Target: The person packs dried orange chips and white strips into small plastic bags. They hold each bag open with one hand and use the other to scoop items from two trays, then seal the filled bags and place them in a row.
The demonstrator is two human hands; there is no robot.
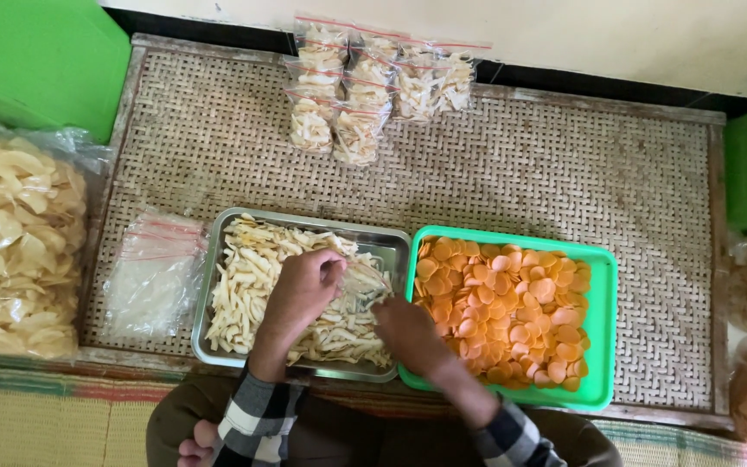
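Two hands work in a steel tray [209,285] of pale, strip-shaped crackers [244,285] on a woven rattan bench [564,164]. The left hand [304,290] rests on the heap, fingers curled together around a few strips. The right hand [404,333] lies at the tray's right edge, fingers hidden, so I cannot tell their state. The strips lie directly beneath both hands. Beside them sits a green tray [603,346] of round orange chips [512,307]; filled bags [365,86] lie beyond.

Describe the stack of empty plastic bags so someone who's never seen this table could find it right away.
Start at the woven cane table and find the metal tray of pale strip crackers. Just left of it lies the stack of empty bags: flat, clear, red-striped at the top, unlike the filled packets at the far edge.
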